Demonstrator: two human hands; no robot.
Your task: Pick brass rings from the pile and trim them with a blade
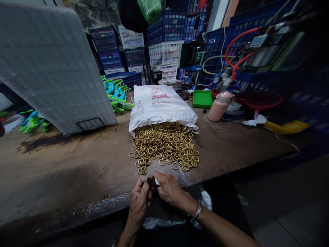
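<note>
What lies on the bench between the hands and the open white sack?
In the head view, a spilled pile of gold rings covers the bench between the hands and the white sack.

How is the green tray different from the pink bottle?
The green tray is flat, square and open on top; the pink bottle is tall, round and capped. The tray lies level, while the bottle leans. Both sit on the wooden table, beside the white sack.

Workbench (77, 164): worn brown top, dark stains at left. White sack (160, 103) lying at centre, mouth open. Brass rings (164, 145) heaped just in front of the sack. Green tray (202, 99) and pink bottle (218, 106) right of the sack; grey panel (51, 65) left of it.
</note>
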